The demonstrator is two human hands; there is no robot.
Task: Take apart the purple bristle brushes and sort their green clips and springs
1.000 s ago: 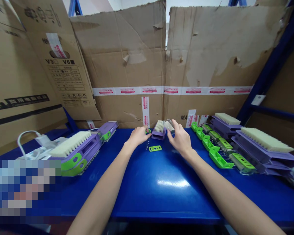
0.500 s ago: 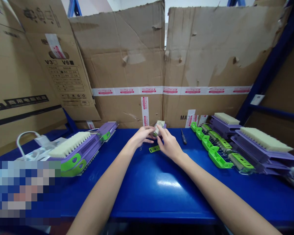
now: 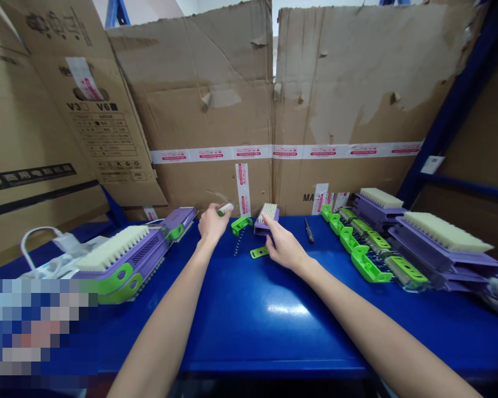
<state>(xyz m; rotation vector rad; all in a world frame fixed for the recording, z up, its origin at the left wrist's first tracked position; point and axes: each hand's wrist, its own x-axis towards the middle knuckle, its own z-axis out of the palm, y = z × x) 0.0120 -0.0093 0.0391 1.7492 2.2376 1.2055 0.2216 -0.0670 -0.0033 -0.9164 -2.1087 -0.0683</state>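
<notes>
My left hand [image 3: 211,224] is closed round a small pale cylindrical part [image 3: 225,209], raised a little above the blue table [image 3: 274,315] near the cardboard wall. My right hand [image 3: 284,246] grips the near side of a small purple brush block [image 3: 266,219] with cream bristles, which rests on the table. Between the hands lie a green plastic lever [image 3: 241,223], a thin metal spring [image 3: 237,244] and a flat green slotted plate [image 3: 259,252].
A small screwdriver [image 3: 309,230] lies right of the block. Stacked purple brush units [image 3: 435,243] and a row of green clips [image 3: 367,254] fill the right side. Another purple-and-green brush unit [image 3: 126,257] lies at left with a white cable [image 3: 37,243]. Cardboard boxes [image 3: 216,105] wall the back.
My left hand has drawn away to the left and up with the pale cylindrical part. The brush block is back on the table under my right hand.
</notes>
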